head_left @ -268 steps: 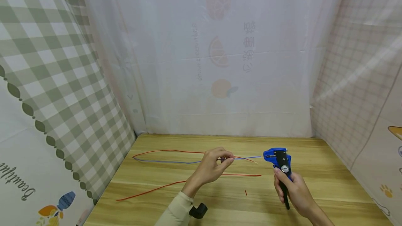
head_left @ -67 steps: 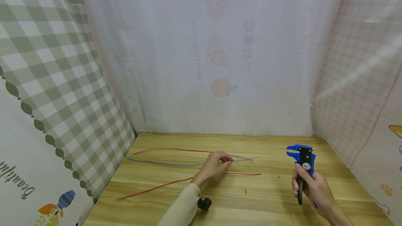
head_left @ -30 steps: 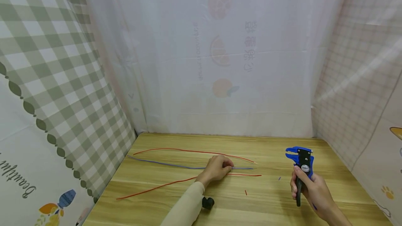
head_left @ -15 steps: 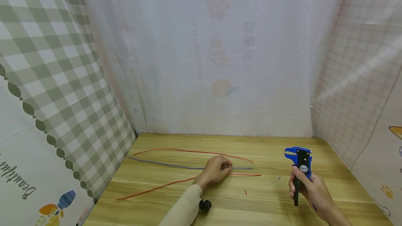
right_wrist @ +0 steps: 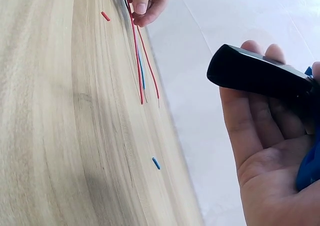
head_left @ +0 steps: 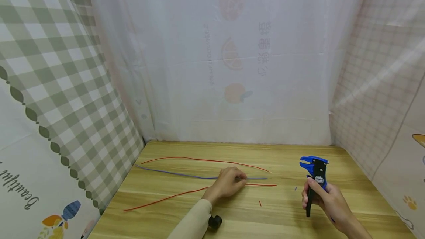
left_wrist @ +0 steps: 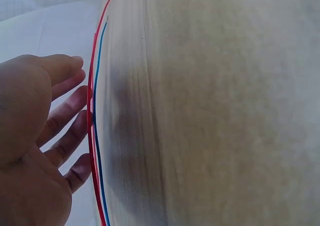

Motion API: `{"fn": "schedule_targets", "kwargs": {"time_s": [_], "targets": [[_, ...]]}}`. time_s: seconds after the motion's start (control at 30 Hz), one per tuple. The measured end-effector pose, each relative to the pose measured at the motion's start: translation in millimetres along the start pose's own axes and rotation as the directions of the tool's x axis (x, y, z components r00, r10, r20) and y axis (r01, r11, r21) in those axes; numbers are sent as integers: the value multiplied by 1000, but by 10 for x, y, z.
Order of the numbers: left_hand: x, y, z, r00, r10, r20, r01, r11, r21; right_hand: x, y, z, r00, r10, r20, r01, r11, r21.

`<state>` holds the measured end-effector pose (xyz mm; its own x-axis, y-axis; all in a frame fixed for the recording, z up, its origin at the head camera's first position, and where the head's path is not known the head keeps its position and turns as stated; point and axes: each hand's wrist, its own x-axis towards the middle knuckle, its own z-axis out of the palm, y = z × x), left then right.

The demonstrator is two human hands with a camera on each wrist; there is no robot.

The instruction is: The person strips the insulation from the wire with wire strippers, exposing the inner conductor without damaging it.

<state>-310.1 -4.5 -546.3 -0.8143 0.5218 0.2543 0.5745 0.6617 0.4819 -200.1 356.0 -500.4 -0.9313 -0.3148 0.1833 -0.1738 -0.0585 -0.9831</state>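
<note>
My left hand (head_left: 227, 182) is low over the table's middle, fingers loosely bent above a blue wire (head_left: 172, 173) and the nearer red wire (head_left: 169, 197). In the left wrist view, that red wire (left_wrist: 90, 95) runs past the fingertips, and a gap shows between thumb and fingers. My right hand (head_left: 327, 200) grips a blue and black wire stripper (head_left: 319, 169) by its handles, its jaws apart and pointing left. From the right wrist, the black handle (right_wrist: 260, 68) shows across the fingers. Another red wire (head_left: 189, 158), with a bare right end, lies farther back.
A short blue offcut (head_left: 295, 188) lies left of the stripper, and a short red offcut (head_left: 260, 203) lies nearer the front. White and checked cloths (head_left: 279, 121) wall in the wooden table (head_left: 265, 224) at the back and sides.
The blue wire, earlier held up to the stripper, now lies on the table, a blue offcut nearby. My left hand has come toward the nearer red wire; the stripper's jaws have parted and moved right.
</note>
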Motion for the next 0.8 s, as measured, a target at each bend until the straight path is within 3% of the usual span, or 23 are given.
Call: {"fn": "schedule_targets", "kwargs": {"time_s": [0.13, 0.5, 0.8], "targets": [[-21, 23, 2, 1000, -3, 7, 3, 1000, 13, 3, 3, 2, 1000, 15, 14, -15, 1000, 9], [-48, 86, -29, 997, 77, -13, -76, 995, 59, 14, 23, -12, 998, 53, 25, -53, 999, 10], [-68, 124, -22, 996, 75, 45, -73, 997, -37, 8, 24, -21, 998, 68, 18, -68, 998, -9]]}}
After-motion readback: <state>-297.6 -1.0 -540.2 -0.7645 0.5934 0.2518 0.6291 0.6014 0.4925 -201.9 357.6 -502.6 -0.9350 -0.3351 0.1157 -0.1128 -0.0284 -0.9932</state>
